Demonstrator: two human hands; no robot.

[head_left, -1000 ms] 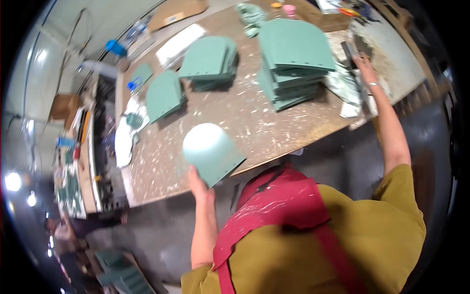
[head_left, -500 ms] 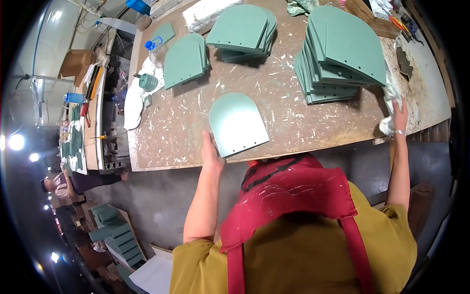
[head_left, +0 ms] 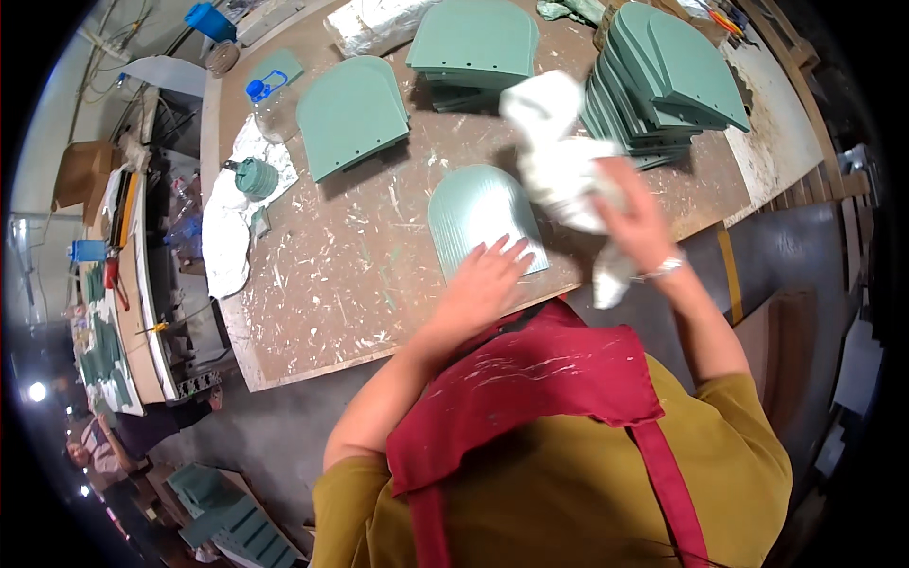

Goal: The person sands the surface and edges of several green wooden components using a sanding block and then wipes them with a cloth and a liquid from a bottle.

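Observation:
A green round-topped panel (head_left: 473,204) lies flat near the table's front edge, shiny with fine ridges. My left hand (head_left: 488,279) rests on its lower part, fingers spread, covering the row of small holes along the straight edge. In my right hand (head_left: 636,213) is a crumpled white cloth (head_left: 554,156), raised just right of the panel and smeared by motion. Beyond it stands a tall stack of similar green panels (head_left: 696,71). Another stack of panels (head_left: 473,43) sits at the back middle, and a lower stack of panels (head_left: 352,114) lies to its left.
Along the table's left side are a clear bottle with a blue cap (head_left: 270,104), a green-stained jar (head_left: 254,177) and a white rag (head_left: 232,227). A white wrapped bundle (head_left: 379,24) lies at the back. Far left, a person (head_left: 104,450) stands beside another bench.
My right hand has brought the white cloth from the table's right edge in toward the panel. My left hand has moved from the panel's left edge onto its surface.

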